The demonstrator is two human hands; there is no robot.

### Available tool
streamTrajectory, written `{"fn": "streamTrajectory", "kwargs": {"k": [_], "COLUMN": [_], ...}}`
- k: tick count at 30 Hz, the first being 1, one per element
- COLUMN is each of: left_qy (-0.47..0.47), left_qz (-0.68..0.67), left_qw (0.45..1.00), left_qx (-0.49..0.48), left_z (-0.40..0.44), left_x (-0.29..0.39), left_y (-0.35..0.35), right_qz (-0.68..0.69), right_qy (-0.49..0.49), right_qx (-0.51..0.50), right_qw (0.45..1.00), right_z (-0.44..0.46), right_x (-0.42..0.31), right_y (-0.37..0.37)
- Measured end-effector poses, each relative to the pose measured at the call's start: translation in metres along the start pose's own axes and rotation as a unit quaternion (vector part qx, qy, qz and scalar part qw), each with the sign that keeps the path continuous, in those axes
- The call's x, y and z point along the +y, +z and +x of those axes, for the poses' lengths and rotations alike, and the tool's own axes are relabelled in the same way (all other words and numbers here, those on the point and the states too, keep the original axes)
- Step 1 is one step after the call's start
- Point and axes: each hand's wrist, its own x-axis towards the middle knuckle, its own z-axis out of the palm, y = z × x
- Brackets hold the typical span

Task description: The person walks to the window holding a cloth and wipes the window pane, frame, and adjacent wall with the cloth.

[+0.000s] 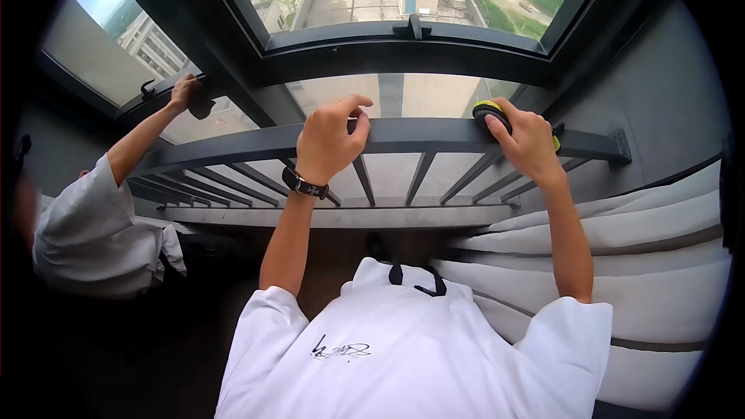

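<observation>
My left hand [332, 138], with a dark wristband at the wrist, rests at the dark metal railing [419, 133]. Its fingers are curled, the index finger less so; a small dark patch shows between thumb and fingers, too little to name. Farther right along the same rail, my right hand [529, 143] is closed around a black-and-yellow pad [487, 108]. The pad's rounded end sticks out beside the thumb, and a bit of yellow shows past the other side of the hand. It lies against the top of the rail.
Behind the railing stands a dark-framed window [411, 50] with a handle [416, 26]. At left, a co-worker's hand [185, 93] holds a dark cloth [202, 104] by the neighbouring frame. Pale curtain folds [652, 295] hang on the right. Upright bars [419, 178] run below the rail.
</observation>
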Motion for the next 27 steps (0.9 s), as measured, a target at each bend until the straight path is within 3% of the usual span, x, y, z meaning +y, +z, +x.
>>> {"fn": "streamTrajectory", "kwargs": {"k": [10,19,27], "left_qy": [-0.044,-0.059,-0.006], "left_qz": [0.126,0.191,0.205], "left_qw": [0.991,0.98,0.979], "left_qx": [0.022,-0.017,0.016], "left_z": [-0.004,0.001,0.001], "left_x": [-0.005,0.002,-0.005], "left_y": [0.015,0.016,0.006], "right_qz": [-0.043,-0.089,-0.124], "right_qy": [-0.057,0.012,0.039], "right_qx": [0.047,0.081,0.13], "right_qw": [0.996,0.993,0.983], "right_z": [-0.005,-0.007,0.001], "right_x": [0.025,0.012,0.005], "right_y": [0.018,0.024,0.034]}}
